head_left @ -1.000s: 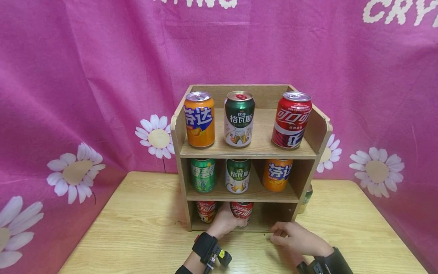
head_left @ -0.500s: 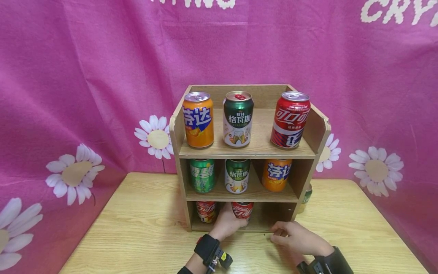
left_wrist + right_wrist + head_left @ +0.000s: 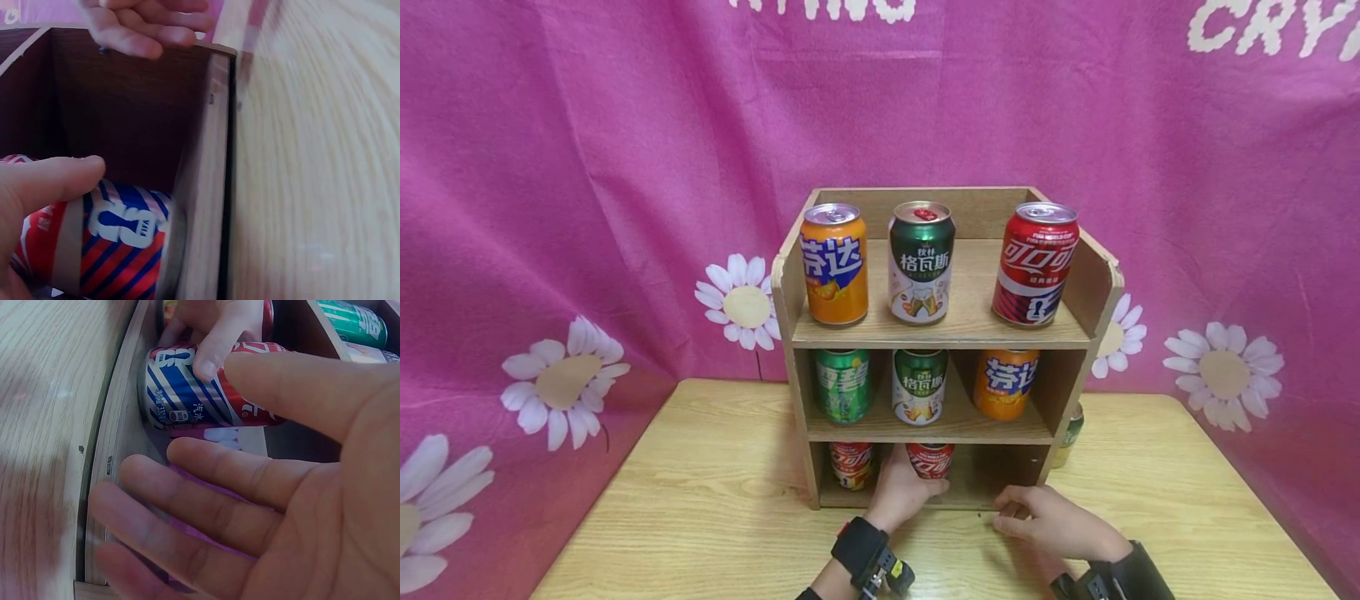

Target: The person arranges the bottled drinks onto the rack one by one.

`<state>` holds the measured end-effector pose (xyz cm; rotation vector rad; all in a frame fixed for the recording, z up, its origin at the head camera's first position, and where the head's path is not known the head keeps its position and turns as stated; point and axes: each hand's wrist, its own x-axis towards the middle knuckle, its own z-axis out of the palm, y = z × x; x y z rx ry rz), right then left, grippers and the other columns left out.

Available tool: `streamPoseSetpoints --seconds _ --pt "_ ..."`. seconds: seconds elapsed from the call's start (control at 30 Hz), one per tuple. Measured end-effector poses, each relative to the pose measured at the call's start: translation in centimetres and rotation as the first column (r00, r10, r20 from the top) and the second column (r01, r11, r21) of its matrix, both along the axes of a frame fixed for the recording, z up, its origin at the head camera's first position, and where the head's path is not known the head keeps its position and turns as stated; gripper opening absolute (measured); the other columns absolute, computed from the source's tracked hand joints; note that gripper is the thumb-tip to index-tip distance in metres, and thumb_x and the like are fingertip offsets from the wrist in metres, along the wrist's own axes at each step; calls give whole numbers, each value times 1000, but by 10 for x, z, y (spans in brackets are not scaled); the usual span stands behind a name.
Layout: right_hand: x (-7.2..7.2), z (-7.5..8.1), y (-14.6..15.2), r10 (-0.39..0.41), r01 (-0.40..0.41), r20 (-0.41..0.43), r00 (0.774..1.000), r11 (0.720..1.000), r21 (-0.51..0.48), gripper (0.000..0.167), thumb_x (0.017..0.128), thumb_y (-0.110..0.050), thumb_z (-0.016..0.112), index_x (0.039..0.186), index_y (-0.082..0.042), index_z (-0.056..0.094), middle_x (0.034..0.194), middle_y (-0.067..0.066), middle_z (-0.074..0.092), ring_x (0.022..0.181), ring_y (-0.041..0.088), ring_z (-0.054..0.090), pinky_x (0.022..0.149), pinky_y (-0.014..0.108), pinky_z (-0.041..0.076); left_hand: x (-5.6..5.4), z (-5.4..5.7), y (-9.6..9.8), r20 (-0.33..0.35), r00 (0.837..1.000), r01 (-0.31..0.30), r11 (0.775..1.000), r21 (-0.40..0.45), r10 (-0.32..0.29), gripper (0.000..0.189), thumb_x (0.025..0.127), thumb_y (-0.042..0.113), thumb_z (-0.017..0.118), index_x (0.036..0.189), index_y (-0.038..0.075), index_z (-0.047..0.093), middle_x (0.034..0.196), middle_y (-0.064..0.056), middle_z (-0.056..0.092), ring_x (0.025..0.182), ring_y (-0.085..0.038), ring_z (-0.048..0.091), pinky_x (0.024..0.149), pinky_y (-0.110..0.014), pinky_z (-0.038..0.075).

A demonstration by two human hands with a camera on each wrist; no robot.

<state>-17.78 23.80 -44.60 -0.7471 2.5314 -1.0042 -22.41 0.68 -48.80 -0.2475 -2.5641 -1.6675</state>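
Note:
In the head view, my left hand reaches into the bottom compartment of a small wooden shelf. It grips a red cola can that stands upright in the middle of that compartment. The left wrist view shows the thumb across the side of the can, whose base is at the shelf floor. At the compartment's front right corner is my right hand, fingers loosely bent and holding nothing. The right wrist view shows its palm and spread fingers apart from the can.
Another red cola can stands left of my left hand. Above are a green can, kvass cans and orange soda cans; a red can tops the right. One more can stands behind the shelf's right side.
My left wrist has shifted slightly to the right while the hand stays on the cola can. The can and my right hand show hardly any movement.

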Motion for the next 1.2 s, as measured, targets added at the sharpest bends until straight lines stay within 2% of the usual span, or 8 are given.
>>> streamPoseSetpoints --seconds 0.2,0.37,0.5,0.77,0.97,1.1,1.2 --pt "0 0 0 -6 6 -8 1000 1000 8 26 93 -26 59 105 -3 63 91 -5 62 81 7 56 68 26 48 0 -2 3 -16 998 -60 998 -28 60 87 67 22 86 137 4 38 118 -12 54 110 -33 52 89 -47 44" --pt "0 1 0 -2 2 0 1000 1000 4 25 94 -25 59 105 -3 63 90 -5 61 80 7 56 68 26 48 -2 -3 5 -39 995 -88 995 -50 87 89 66 25 87 138 5 37 120 -12 53 112 -33 51 91 -47 43" --pt "0 1 -1 0 0 10 1000 1000 -3 27 94 -26 58 106 -2 62 91 -4 61 81 8 56 68 26 48 -2 -3 3 -38 996 -79 994 -75 76 88 66 24 87 137 4 38 120 -14 53 112 -35 50 91 -48 43" --pt "0 -1 0 -6 6 13 1000 1000 13 26 94 -26 59 106 -2 62 91 -3 62 81 8 56 68 26 48 -2 0 -3 19 999 -35 997 -69 37 82 71 21 84 136 0 39 120 -16 55 112 -36 52 91 -47 44" --pt "1 -1 0 -7 7 -6 1000 1000 9 26 93 -26 59 105 -3 62 90 -5 62 80 7 56 68 26 48 -1 -3 -3 -12 1000 -25 999 -28 24 83 69 16 84 136 1 38 118 -14 56 110 -33 54 90 -45 45" --pt "1 -2 0 -12 12 -3 1000 1000 8 27 93 -26 59 105 -2 62 90 -5 61 80 7 56 68 26 48 0 -3 -3 -30 999 -28 999 -45 27 85 68 16 85 136 1 38 117 -15 57 109 -34 55 88 -46 46" --pt "0 -2 0 -16 16 -7 1000 1000 22 26 93 -26 59 105 -3 63 90 -5 61 81 8 56 68 26 48 -1 0 -6 -42 999 -7 998 -65 4 83 70 16 84 136 -1 38 118 -17 56 109 -35 55 89 -46 45"
